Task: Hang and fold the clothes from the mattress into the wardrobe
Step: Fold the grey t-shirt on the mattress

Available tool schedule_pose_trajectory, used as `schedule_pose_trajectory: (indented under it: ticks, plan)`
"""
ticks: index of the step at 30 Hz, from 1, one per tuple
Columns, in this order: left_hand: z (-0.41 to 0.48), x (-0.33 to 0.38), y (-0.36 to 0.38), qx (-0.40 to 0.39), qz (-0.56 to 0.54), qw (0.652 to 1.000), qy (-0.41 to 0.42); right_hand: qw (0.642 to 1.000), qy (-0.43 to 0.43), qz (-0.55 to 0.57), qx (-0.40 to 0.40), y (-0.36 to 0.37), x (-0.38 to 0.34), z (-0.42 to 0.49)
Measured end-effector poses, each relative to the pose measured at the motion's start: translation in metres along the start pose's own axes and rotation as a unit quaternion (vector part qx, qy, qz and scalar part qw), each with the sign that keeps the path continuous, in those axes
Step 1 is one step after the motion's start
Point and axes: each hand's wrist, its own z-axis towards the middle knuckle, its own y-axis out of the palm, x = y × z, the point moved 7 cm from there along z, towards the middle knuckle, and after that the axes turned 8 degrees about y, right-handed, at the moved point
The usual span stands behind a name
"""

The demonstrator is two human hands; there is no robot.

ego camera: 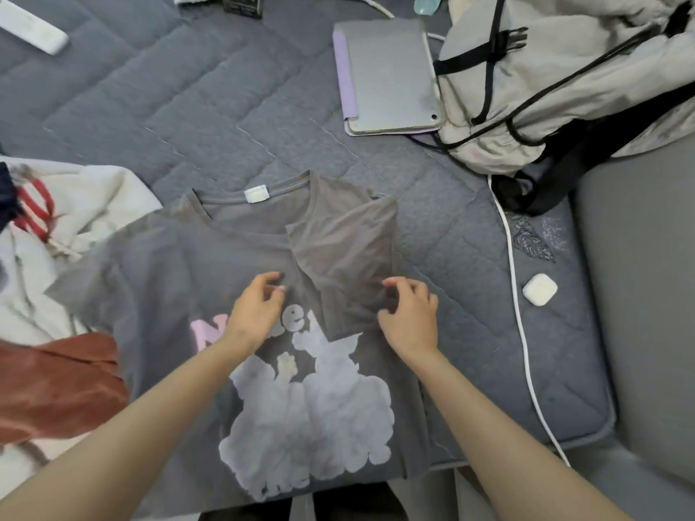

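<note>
Two hands over grey T-shirt (158, 287); right hand (410, 314) pinches sleeve (338, 257); left hand (255, 310) relaxed.

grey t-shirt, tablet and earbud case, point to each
grey t-shirt (158, 280): head view, plain chest fabric
tablet (391, 73): head view, middle of its grey back
earbud case (539, 289): head view, middle of its top

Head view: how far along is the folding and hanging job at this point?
Early. Done: the grey T-shirt lies flat on the mattress, one sleeve folded in. In hand: left hand and right hand at that fold. Remaining: its other sleeve, the white garment and rust garment; no wardrobe in view.
</note>
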Motion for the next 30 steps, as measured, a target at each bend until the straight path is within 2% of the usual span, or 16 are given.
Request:
schedule_pose_trajectory:
  ticks: [2, 4, 6, 8, 10, 12, 14, 17, 19, 23, 27, 30]
  plan:
    - [-0.003, -0.005, 0.022, -0.011, -0.080, 0.995, -0.063, 0.996, 0.019, -0.047, -0.074, 0.009, 0.022, 0.000]
    - [-0.009, -0.006, 0.047, -0.031, -0.118, 0.987, -0.104, 0.988, 0.018, -0.102, -0.112, 0.016, 0.037, -0.002]
    - [-0.015, -0.007, 0.070, -0.062, -0.097, 0.988, -0.107, 0.985, 0.007, -0.142, -0.100, 0.019, 0.045, -0.004]
    - [-0.020, -0.008, 0.085, -0.074, -0.035, 0.994, -0.073, 0.985, 0.003, -0.145, -0.091, 0.022, 0.047, -0.005]
    - [-0.024, -0.008, 0.089, -0.033, 0.008, 0.998, -0.044, 0.989, 0.002, -0.118, -0.086, 0.023, 0.046, -0.005]
    - [-0.028, -0.011, 0.088, 0.025, -0.016, 0.998, -0.050, 0.994, -0.023, -0.088, -0.066, 0.020, 0.041, -0.006]
    - [-0.029, -0.015, 0.089, 0.046, -0.046, 0.996, -0.066, 0.993, -0.067, -0.089, -0.049, 0.017, 0.037, -0.008]
    - [-0.032, -0.020, 0.090, 0.021, -0.047, 0.997, -0.054, 0.981, -0.103, -0.155, -0.061, 0.021, 0.039, -0.011]
    - [-0.039, -0.025, 0.088, 0.008, -0.033, 0.999, -0.039, 0.973, -0.093, -0.200, -0.069, 0.024, 0.045, -0.013]
    - [-0.058, -0.046, 0.081, 0.005, 0.019, 0.999, -0.049, 0.971, -0.073, -0.221, -0.060, 0.025, 0.047, -0.019]
    - [-0.062, -0.046, 0.073, 0.012, -0.038, 0.998, -0.048, 0.976, -0.089, -0.198, -0.029, 0.019, 0.030, -0.026]
    - [-0.064, -0.036, 0.052, 0.064, -0.106, 0.991, -0.043, 0.983, -0.133, -0.120, -0.028, 0.012, 0.007, -0.035]
